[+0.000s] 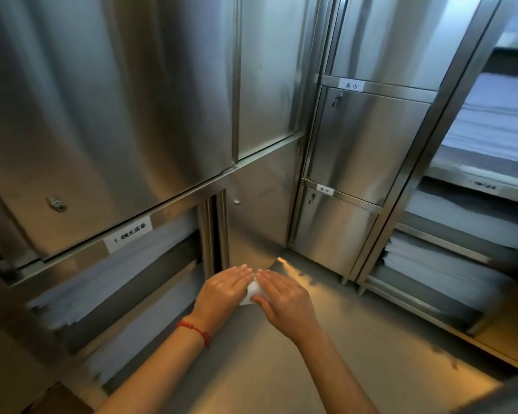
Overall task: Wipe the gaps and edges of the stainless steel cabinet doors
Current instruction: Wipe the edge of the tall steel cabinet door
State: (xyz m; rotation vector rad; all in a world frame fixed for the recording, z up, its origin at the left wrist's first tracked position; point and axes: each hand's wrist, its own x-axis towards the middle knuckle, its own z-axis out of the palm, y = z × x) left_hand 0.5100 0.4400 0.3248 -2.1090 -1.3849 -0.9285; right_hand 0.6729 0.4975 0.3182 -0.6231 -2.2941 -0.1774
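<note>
Stainless steel cabinet doors (108, 94) fill the wall ahead, the lower one (251, 339) swung open toward the camera beside shelves of folded white linen (111, 282). Both hands lie flat on that open door's surface, fingers straight and together: the left hand (222, 289), with a red string bracelet (193, 330) at its wrist, and the right hand (284, 297) press a small white wiping cloth (253, 289) between them.

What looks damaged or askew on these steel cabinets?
The upper-left cabinet door has a bent lower right corner, where its edge kinks instead of meeting the seam squarely. Otherwise nothing stands out; both hands rest on a white cloth.
</note>
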